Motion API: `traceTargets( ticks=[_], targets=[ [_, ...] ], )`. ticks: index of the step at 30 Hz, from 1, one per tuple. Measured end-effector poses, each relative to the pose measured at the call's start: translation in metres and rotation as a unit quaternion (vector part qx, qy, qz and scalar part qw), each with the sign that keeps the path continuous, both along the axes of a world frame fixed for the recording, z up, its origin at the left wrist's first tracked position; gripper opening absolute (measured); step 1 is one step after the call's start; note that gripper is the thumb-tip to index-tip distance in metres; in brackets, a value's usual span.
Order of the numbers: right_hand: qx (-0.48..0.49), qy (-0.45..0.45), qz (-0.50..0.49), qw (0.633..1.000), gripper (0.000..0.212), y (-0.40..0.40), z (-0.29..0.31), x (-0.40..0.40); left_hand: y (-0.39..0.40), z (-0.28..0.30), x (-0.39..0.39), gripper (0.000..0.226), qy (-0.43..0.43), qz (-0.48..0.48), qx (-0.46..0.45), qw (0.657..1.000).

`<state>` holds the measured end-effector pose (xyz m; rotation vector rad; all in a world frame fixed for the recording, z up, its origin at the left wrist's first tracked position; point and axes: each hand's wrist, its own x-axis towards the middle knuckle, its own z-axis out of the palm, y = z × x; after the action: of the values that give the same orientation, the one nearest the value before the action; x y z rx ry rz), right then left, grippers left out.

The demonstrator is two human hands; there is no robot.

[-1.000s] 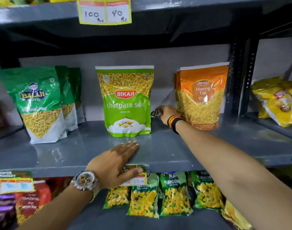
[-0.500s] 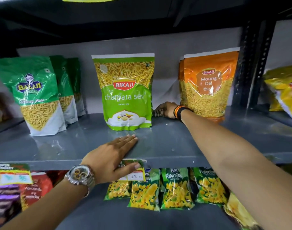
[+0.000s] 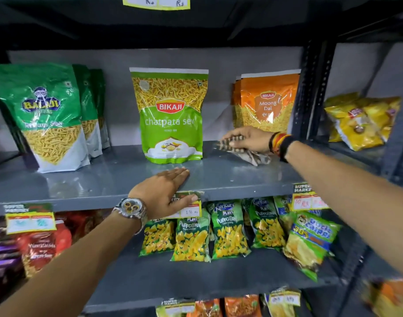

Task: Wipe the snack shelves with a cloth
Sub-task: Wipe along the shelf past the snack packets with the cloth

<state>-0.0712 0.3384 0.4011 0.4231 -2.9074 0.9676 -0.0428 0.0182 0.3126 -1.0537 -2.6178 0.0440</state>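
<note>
Now, starting at the left, the green Balaji pouches (image 3: 47,115) are standing upright at the back of the grey shelf (image 3: 93,179), with bare metal being left open in front of them. The left hand (image 3: 164,191) is being laid flat on the shelf's front lip, fingers spread and together, palm down, thumb hooked over the price tag (image 3: 189,208); nothing is being held in that grip, it is judged to be bracing only. Just behind it the green Bikaji pouch (image 3: 170,115) is standing upright, and it is being treated as the near obstacle. To its right, in the gap before the orange Moong Dal pouch (image 3: 266,104), the cloth (image 3: 248,151) is being pressed onto the shelf under the right hand (image 3: 246,138), fingers curled down over it, a striped corner poking out at the fingertips and a crumpled fold trailing toward the wrist. The cloth is being judged soft, light and limp, so it is best bunched under the palm rather than pinched at a corner. The pouches are likely light and easily tipped. Open room is being offered toward the shelf's front edge; the back wall, the two pouches and the upright post (image 3: 314,92) at the right are closing in the rest.
</note>
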Motion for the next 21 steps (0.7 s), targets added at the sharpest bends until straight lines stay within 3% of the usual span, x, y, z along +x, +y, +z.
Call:
traceTargets(
  ticks=[5, 8, 13, 17, 21],
  targets=[
    [0.067, 0.028, -0.044, 0.996, 0.031, -0.016, -0.042, -0.009, 0.000, 0.000, 0.003, 0.090, -0.002, 0.003, 0.002, 1.000],
    [0.094, 0.040, -0.007, 0.995, 0.031, -0.022, -0.042, 0.040, -0.001, 0.001, 0.005, 0.088, 0.002, -0.003, -0.001, 1.000],
    [0.088, -0.022, 0.029, 0.995, 0.028, 0.000, -0.029, 0.139, -0.003, 0.000, 0.001, 0.095, -0.012, -0.007, -0.002, 1.000],
    [0.017, 0.070, -0.072, 0.995, 0.029, 0.030, -0.008, 0.133, 0.004, 0.008, 0.003, 0.101, -0.020, 0.002, -0.013, 1.000],
    [0.055, 0.108, -0.169, 0.978, 0.029, 0.057, -0.010, 0.078, 0.040, 0.013, 0.015, 0.102, -0.014, 0.009, 0.002, 1.000]
  ],
)
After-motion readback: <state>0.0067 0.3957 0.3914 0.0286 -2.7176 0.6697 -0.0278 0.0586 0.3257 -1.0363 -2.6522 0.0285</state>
